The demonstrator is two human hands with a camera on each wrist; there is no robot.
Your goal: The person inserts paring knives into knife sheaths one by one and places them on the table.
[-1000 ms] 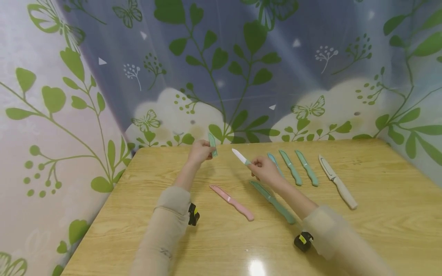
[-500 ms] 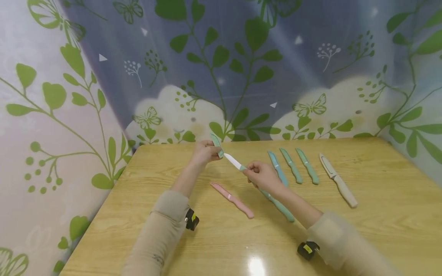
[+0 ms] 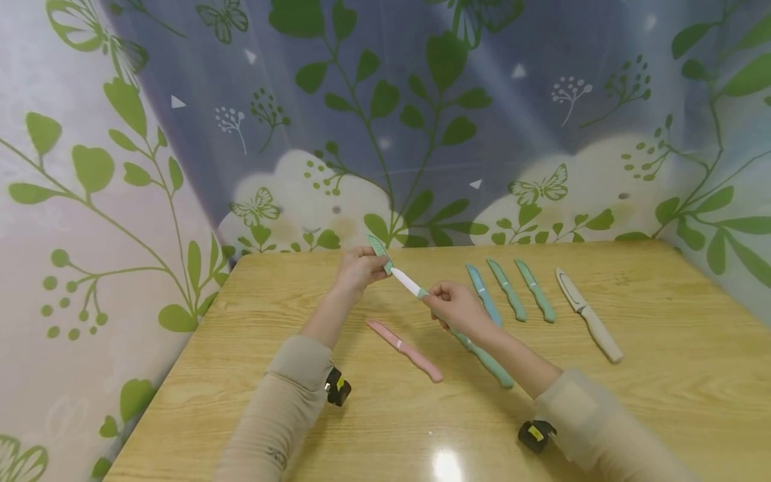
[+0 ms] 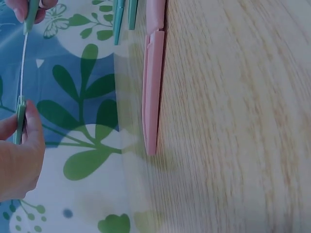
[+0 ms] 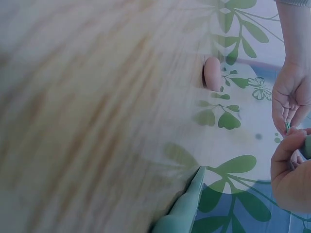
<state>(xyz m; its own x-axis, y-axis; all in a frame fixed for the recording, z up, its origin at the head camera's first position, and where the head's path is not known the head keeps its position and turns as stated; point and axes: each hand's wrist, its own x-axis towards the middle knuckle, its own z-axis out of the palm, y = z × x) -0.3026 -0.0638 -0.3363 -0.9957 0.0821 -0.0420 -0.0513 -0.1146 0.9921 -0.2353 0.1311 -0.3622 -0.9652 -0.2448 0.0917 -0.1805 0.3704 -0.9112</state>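
Above the table's far side, my left hand (image 3: 359,271) pinches a green knife sheath (image 3: 379,253) between thumb and fingers, its closed end pointing up and away. My right hand (image 3: 458,308) grips the green handle of a small knife with a white blade (image 3: 406,282). The blade's tip is at the sheath's mouth; in the left wrist view, blade (image 4: 23,63) and sheath (image 4: 20,121) stand in one line. Most of the blade is bare. Fingers cover much of the handle (image 4: 31,17). Under my right forearm lies a larger sheathed green knife (image 3: 490,363), partly hidden.
A sheathed pink knife (image 3: 405,350) lies between my forearms on the wooden table (image 3: 373,428). To the right lie a blue knife (image 3: 484,293), two green knives (image 3: 507,290) and a cream knife (image 3: 589,316). A patterned cloth (image 3: 337,100) hangs behind the table.
The hands have come together: the knife moved left and the sheath slightly right, so the blade's tip now meets the sheath's mouth. Over the last half second they have barely moved.
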